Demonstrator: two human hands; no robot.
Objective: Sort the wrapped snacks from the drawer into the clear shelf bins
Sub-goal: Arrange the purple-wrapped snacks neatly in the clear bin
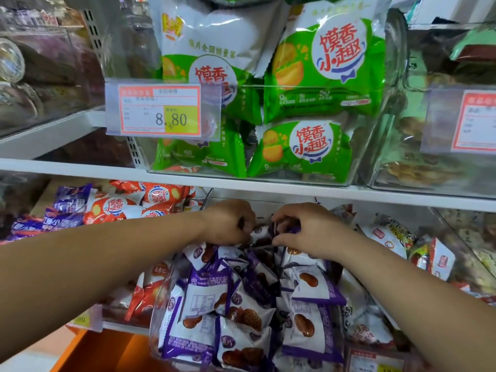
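A clear shelf bin (pixel 158 331) in the middle of the lower shelf is heaped with several purple-and-white wrapped snacks (pixel 241 304). Both my hands reach into its far end under the shelf board. My left hand (pixel 228 222) has its fingers curled round purple-and-white packets (pixel 259 233) at the top of the heap. My right hand (pixel 303 226) pinches a purple packet (pixel 292 229) just beside them, fingers curled. The two hands nearly touch. No drawer is in view.
The white shelf board (pixel 268 187) runs just above my hands. Over it stands a clear bin of green snack bags (pixel 319 76) with a price tag (pixel 161 110) reading 8.80. Orange and purple packets (pixel 118 208) lie to the left, white-and-red packets (pixel 389 234) to the right.
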